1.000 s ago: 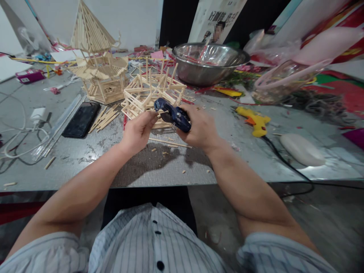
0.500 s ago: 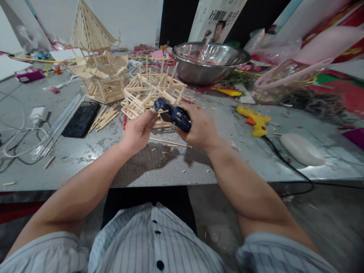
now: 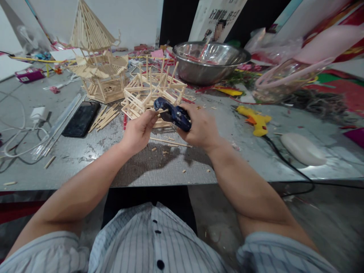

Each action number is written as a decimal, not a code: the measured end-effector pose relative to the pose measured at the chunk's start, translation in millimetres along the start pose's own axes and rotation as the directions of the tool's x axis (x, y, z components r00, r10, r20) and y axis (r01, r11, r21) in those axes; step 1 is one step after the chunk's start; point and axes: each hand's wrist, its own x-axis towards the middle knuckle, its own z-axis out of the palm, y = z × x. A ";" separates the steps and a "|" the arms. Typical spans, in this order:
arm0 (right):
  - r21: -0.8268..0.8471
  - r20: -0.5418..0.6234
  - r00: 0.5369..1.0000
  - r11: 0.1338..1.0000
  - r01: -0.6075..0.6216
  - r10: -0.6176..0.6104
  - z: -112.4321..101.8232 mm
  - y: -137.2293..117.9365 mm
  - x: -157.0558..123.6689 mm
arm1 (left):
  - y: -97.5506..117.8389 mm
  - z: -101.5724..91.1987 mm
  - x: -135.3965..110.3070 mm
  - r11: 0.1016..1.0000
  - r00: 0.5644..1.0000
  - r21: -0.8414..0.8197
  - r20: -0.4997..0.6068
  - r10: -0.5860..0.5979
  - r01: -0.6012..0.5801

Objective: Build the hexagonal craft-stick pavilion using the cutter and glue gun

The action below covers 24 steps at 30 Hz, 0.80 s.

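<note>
My right hand [image 3: 200, 125] is wrapped round the handles of a dark blue hand cutter [image 3: 181, 118], its curved jaw pointing left. Close to that jaw, my left hand [image 3: 139, 131] is closed in a pinch on what looks like a thin wooden stick, mostly hidden by the fingers and the cutter. Just behind both hands stands an open frame of wooden sticks [image 3: 142, 92], with several uprights rising from it. A loose stick [image 3: 173, 142] and small cut-off bits lie on the table below the hands.
A stick-built pagoda [image 3: 99, 72] stands at the back left, near a black phone [image 3: 80, 119] and a pile of sticks [image 3: 105, 118]. A metal bowl [image 3: 209, 68] sits behind. To the right lie a yellow glue gun [image 3: 254, 120] with its cable and a white rounded object [image 3: 303, 148].
</note>
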 end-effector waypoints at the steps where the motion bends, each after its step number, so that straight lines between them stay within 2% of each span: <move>1: 0.001 0.002 1.000 1.000 -0.001 0.001 -0.1 -0.1 -0.1 | -0.2 0.0 -0.2 1.000 1.000 -0.005 0.003 -0.006 0.006; 6: 0.022 -0.008 1.000 1.000 0.014 -0.013 0.1 -0.8 -0.1 | -0.5 -0.5 -0.4 0.999 0.998 -0.006 0.028 -0.047 0.048; 11: 0.004 -0.008 1.000 1.000 0.008 -0.008 0.4 -1.1 -0.3 | 1.0 -1.0 0.8 0.998 0.999 -0.041 0.021 -0.040 0.040; 24: -0.054 0.076 0.996 0.997 -0.048 0.052 -3.8 -4.4 1.0 | 5.0 -3.7 0.7 0.997 0.997 0.036 0.038 -0.068 0.067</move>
